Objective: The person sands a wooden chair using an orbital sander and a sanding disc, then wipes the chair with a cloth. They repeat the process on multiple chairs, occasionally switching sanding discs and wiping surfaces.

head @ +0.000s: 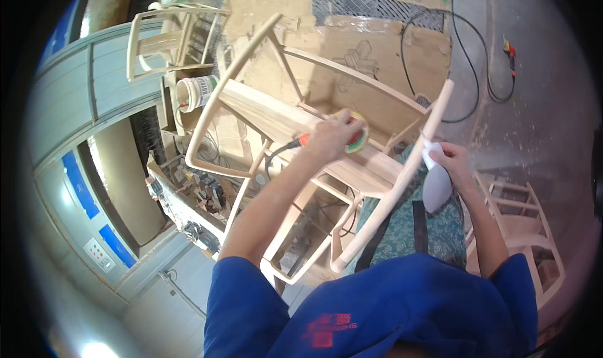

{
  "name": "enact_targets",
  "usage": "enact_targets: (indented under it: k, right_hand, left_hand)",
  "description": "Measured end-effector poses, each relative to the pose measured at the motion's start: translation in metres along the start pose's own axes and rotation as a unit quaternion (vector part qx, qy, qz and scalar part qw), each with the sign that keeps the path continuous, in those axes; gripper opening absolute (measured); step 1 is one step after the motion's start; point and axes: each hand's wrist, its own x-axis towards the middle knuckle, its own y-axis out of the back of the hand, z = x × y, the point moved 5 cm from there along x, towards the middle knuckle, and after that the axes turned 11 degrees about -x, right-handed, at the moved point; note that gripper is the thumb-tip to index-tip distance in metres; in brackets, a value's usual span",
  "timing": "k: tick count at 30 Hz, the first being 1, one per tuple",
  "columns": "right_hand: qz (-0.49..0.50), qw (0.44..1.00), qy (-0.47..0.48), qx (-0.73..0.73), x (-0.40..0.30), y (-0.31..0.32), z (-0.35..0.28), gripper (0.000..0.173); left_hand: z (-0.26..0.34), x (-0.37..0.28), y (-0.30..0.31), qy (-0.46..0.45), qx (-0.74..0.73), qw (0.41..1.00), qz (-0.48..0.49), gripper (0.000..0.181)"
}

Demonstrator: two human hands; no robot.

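A pale bare-wood chair frame (372,219) with curved rails lies tilted in front of me. My left hand (330,134) grips a red handheld power sander (356,134) from above, over the chair's broad wooden panel (268,108). The sander's yellow-green rim looks blurred, and its cord trails off to the left. In my right hand (452,162) is a white bottle-like object (435,188) with a rounded grey-white end. Its narrow tip is close to the chair's right-hand rail; whether they touch, I cannot tell.
Cardboard sheets (264,4) lie beyond the chair. A black cable (478,89) loops across the floor at right. Other wooden chairs stand at upper left (158,42) and lower right (523,221). A white bucket (191,94) and a box of scraps (198,183) are at left.
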Motion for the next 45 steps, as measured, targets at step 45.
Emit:
enact_targets:
  k: [45]
  right_hand:
    - [-0.476, 0.773, 0.221, -0.355, -0.106, -0.495, -0.019, 0.031]
  left_hand:
    - [0.144, -0.509, -0.413, 0.143, -0.775, -0.032, 0.614, 0.044]
